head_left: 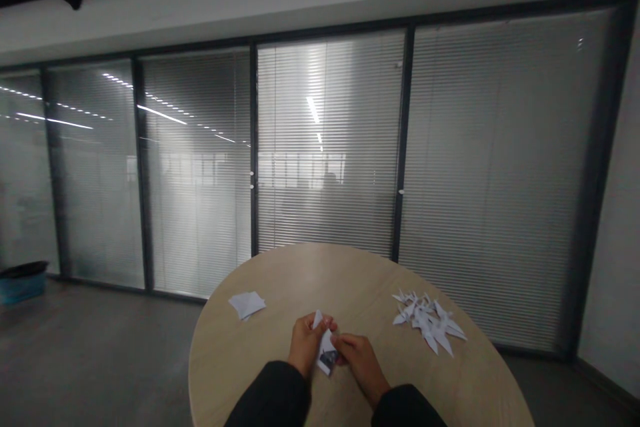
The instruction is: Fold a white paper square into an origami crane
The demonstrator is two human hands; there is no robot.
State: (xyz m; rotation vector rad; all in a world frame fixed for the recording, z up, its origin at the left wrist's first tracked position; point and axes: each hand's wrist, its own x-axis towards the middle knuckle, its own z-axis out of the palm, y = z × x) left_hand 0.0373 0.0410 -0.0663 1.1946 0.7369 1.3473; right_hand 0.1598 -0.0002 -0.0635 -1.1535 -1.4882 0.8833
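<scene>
A partly folded piece of white paper [327, 355] with a dark printed patch is held between both hands above the round table. My left hand [306, 340] pinches its upper part near the pointed tip. Against its right edge, my right hand [361, 359] closes thumb and fingers on the paper. To the left lies a small stack of white paper sheets [247, 305]. A pile of several folded paper cranes [430, 320] sits to the right, wings and points overlapping.
The round wooden table [320, 267] curves away in front of me. Beyond it stands a glass partition with blinds [325, 147] and dark frames. On the floor at far left is a blue bin [23, 285] with a dark liner.
</scene>
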